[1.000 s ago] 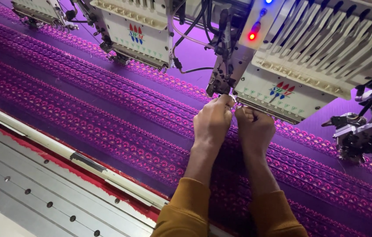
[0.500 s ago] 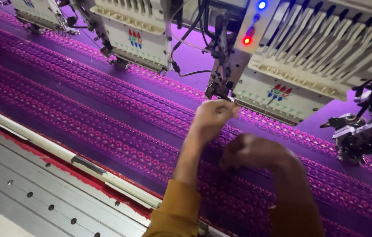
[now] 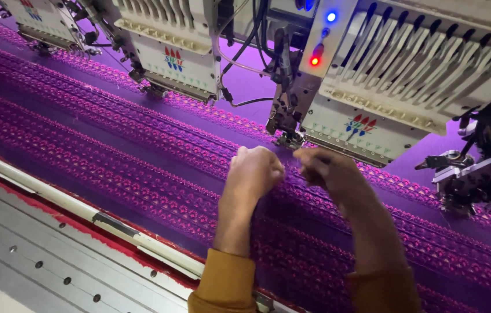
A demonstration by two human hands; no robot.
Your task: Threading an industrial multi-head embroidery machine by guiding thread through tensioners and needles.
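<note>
I have two hands out over one wide sheet of purple fabric (image 3: 141, 150) stretched flat across the machine bed, and I count three embroidery heads along its far edge: one at the far left (image 3: 39, 20), one in the middle (image 3: 173, 55) and the one I am working under (image 3: 407, 87). That nearest head shows two small lights, one blue (image 3: 330, 17) and one red (image 3: 314, 61), on its side panel. My left hand (image 3: 254, 173) is curled into a loose fist, fingers folded in, just below the needle foot (image 3: 289, 139); whether anything thin is pinched inside it I cannot tell. My right hand (image 3: 329, 169) sits just beside it, blurred, fingers drawn together at the tips, and again I cannot tell if they hold a thread. The two hands are close but not touching, both hovering near the stitched bands that run in many parallel rows across the cloth (too many and too fine for me to count). One pale rail (image 3: 83, 208) edges the fabric on my side, with a grey perforated table (image 3: 31, 261) beyond it. A second ago both hands were flat and pressed together right at the needle; half a second ago my right had dropped lower and away, and now it has come back up level with my left.
</note>
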